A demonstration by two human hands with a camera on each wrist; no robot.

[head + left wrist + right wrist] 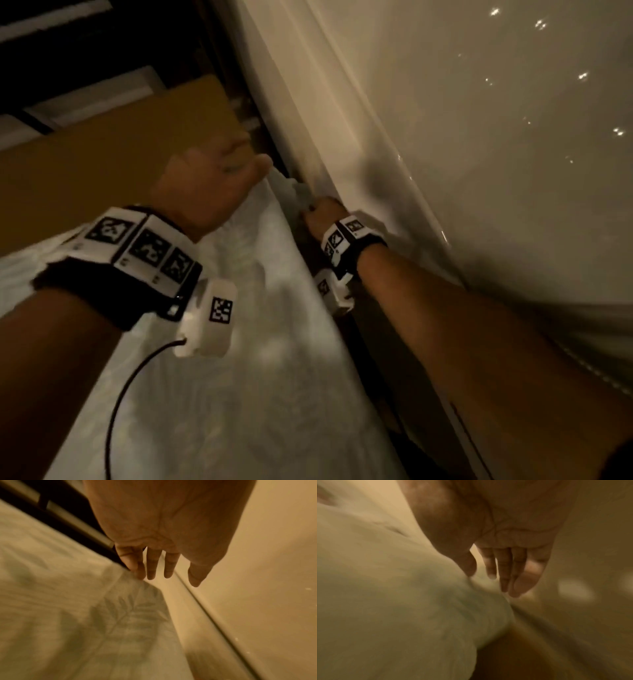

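Observation:
A white sheet point(239, 342) with a faint leaf print point(123, 615) covers a mattress beside a glossy cream panel point(479, 137). My left hand point(222, 171) is at the sheet's far edge. In the left wrist view its fingers point(150, 566) are straight and point down, and the outermost finger touches the sheet edge by a dark frame rail point(68, 527). My right hand point(320, 214) reaches into the gap at the sheet's raised corner point(294, 192). Its fingers point(505, 572) are straight and its thumb tip touches a fold of the sheet point(385, 588).
A narrow dark gap point(376, 359) runs between the mattress and the cream panel. A brown board point(102, 154) stands beyond the sheet at the left, with dark slats behind it. A black cable point(126, 387) hangs from my left wrist camera over the sheet.

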